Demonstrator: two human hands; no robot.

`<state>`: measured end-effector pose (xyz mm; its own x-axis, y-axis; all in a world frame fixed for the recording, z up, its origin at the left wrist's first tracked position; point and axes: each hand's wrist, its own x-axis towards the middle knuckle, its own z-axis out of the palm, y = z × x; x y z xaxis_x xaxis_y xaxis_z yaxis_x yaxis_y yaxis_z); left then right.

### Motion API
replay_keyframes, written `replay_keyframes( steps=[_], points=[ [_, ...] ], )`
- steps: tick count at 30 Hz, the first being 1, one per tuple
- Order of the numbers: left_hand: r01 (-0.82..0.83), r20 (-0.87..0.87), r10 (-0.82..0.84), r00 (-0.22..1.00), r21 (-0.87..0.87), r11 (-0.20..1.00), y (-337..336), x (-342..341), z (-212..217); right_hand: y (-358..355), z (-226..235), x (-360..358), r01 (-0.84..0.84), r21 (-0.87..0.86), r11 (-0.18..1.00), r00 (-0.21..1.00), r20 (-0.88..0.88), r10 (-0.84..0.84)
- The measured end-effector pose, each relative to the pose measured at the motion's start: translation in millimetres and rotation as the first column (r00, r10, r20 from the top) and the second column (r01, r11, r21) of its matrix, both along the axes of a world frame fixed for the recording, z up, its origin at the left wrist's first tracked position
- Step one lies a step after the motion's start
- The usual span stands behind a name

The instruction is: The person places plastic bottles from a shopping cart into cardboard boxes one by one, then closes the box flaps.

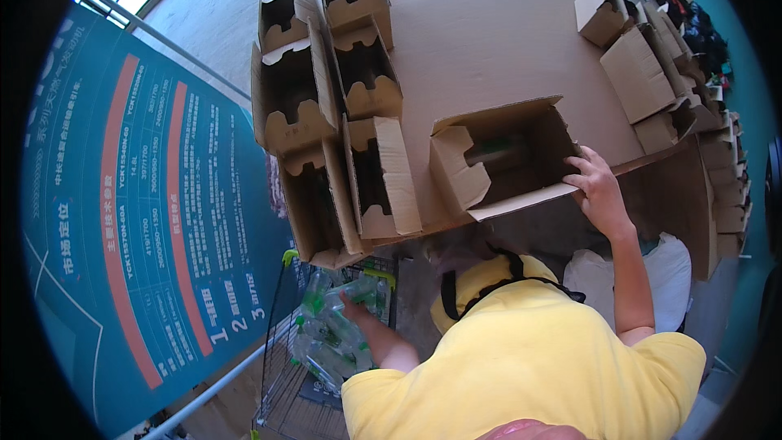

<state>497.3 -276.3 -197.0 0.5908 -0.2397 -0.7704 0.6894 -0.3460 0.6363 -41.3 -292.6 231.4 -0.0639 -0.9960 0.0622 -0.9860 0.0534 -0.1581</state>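
An open cardboard box (521, 204) lies at the near edge of the cardboard-covered table, its mouth facing me. My right hand (599, 187) grips its right edge, thumb and fingers on either side of the board. Inside the box a pale, blurred shape shows; I cannot tell what it is. Low on the left, my left hand (353, 310) reaches among clear plastic bottles (330, 334) with green caps, heaped in a wire shopping cart (277, 383). It touches a bottle, but its fingers are mostly hidden there.
Several open cardboard boxes (379, 175) stand in two rows at the table's left side. More boxes (639, 73) are piled along the right. The table (497, 41) has a brown cardboard top. A teal printed banner (147, 220) stands left; a white sack (668, 277) sits below right.
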Motion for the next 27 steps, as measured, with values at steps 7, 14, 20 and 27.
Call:
replay_keyframes(
  steps=[7, 14, 20, 27],
  points=[
    [-0.208, 0.165, 0.267, 0.950, -0.304, 0.930, 53.9, 6.8, 134.1, -0.8, 1.3, -18.0, -0.131, -0.006, 0.991, 0.989, 0.068, 0.132],
    [0.332, 0.377, 0.119, 0.919, -0.900, 0.284, -4.6, -94.2, 339.8, 3.6, -3.1, -41.8, -0.265, -0.027, 0.964, 0.956, 0.123, 0.266],
    [0.266, 0.424, -0.476, 0.770, -0.892, -0.365, -105.3, -264.4, 457.3, 5.0, -16.7, -57.5, -0.315, -0.129, 0.940, 0.922, 0.196, 0.335],
    [0.833, 0.859, -0.302, -0.413, 0.223, -0.507, -161.0, -392.4, 458.3, 0.3, -23.2, -58.2, -0.281, -0.257, 0.925, 0.895, 0.278, 0.349]
  ],
)
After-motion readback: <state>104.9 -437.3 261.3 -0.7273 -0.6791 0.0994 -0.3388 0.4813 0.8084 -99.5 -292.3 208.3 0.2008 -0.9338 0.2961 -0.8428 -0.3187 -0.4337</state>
